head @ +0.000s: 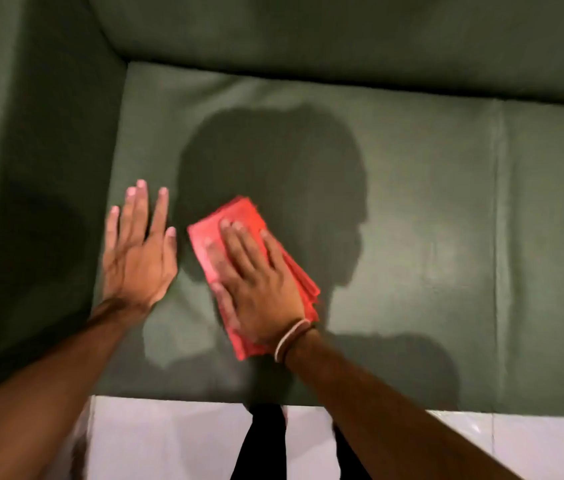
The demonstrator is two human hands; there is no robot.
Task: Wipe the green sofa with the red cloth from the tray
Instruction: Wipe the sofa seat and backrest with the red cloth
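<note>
Right hand: the right hand (pixel 256 282) lies flat on top of the red cloth (pixel 239 233), fingers fairly close together and pressing down, palm over the cloth's near half. A band circles that wrist.
Cloth: folded into a thick pad, lying on the seat cushion (pixel 412 202) of the green sofa (pixel 273 32), its layered edges showing on the side away from the left hand.
Left hand: the left hand (pixel 137 251) is just beside the cloth, fingers spread, empty; blur makes it hard to say whether it rests on the cushion or hovers over it.
Beyond the cloth: the armrest (pixel 31 150) stands past the left hand; the cushion seam (pixel 498 220) runs well apart on the other side.
Below the cloth: pale floor (pixel 169 441) past the seat's front edge.
Risk, unfolding: pressure sits on the near half only, so a hard push could peel the loose layers open and bunch them.
Risk, collision: a stroke towards the left hand could run into it.
Risk, coverage: the shadow over the cushion could hide missed patches.
Tray: not in view.
</note>
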